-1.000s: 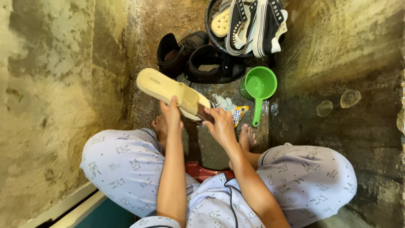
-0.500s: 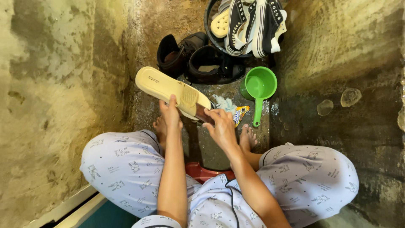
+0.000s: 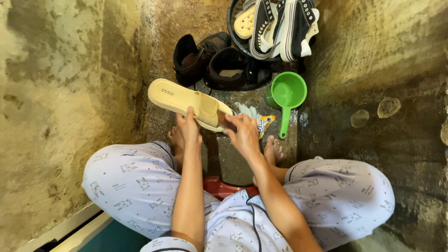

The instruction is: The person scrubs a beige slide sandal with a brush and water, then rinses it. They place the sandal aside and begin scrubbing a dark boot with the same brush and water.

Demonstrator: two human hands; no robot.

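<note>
My left hand (image 3: 188,125) grips a cream slide sandal (image 3: 179,99) by its near edge, holding it level above the wet floor. My right hand (image 3: 241,132) is closed around a small dark object pressed against the sandal's toe end; the object is mostly hidden by my fingers. A crumpled detergent packet (image 3: 261,123) lies on the floor just beyond my right hand. I squat with both bare feet on the floor, knees spread in pale printed trousers.
A green plastic dipper (image 3: 287,93) stands to the right. Two dark shoes (image 3: 219,63) sit behind the sandal. A dark basin (image 3: 232,28) holds black-and-white sneakers (image 3: 280,28) and a cream clog. Stained concrete walls close in on both sides. A red stool (image 3: 224,189) is under me.
The sandal has shifted slightly left and flattened. My right hand has slid up along its toe end, covering more of the dark object.
</note>
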